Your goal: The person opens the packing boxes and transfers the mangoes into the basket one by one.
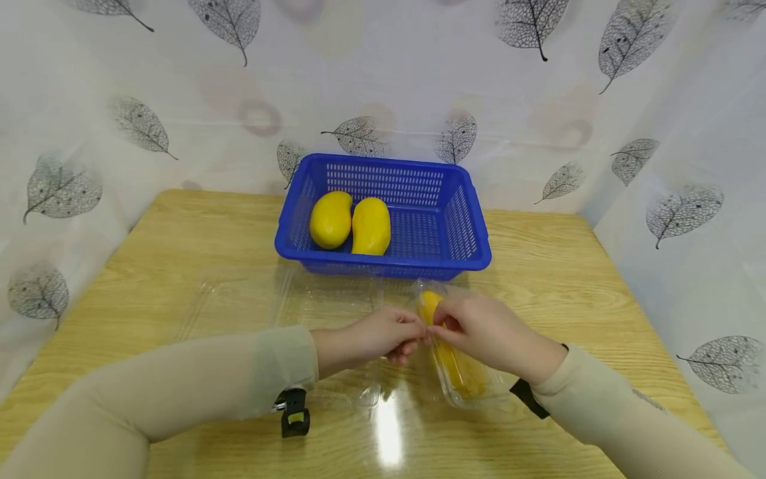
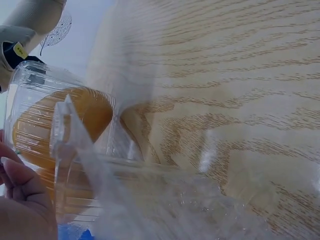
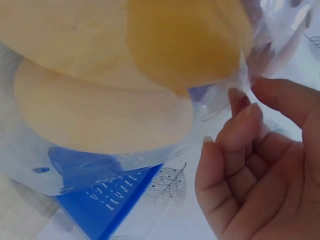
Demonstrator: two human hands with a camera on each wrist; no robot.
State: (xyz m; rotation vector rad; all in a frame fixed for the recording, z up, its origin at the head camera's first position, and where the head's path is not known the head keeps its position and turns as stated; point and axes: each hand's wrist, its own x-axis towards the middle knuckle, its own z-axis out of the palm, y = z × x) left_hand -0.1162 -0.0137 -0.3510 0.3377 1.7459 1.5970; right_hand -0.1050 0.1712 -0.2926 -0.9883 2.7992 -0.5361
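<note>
A clear plastic clamshell box (image 1: 450, 392) with yellow mangoes (image 1: 457, 366) inside stands on the table, angled away from me. My right hand (image 1: 493, 329) reaches over it and pinches its left edge between thumb and forefinger. From the left, my left hand (image 1: 377, 334) meets it there, fingers curled and fingertips at the same edge. In the right wrist view the right hand (image 3: 265, 165) pinches thin clear plastic beside the mangoes. The left wrist view has the left hand (image 2: 25, 200) at the box's rim, partly cut off by the frame.
Behind the box a blue basket (image 1: 383, 263) holds two yellow mangoes (image 1: 371, 226). More clear plastic packaging (image 1: 239, 303) lies on the wooden table (image 1: 538, 266) to the left, partly under my left forearm. A leaf-patterned sheet (image 1: 407, 80) hangs around the table's back and sides.
</note>
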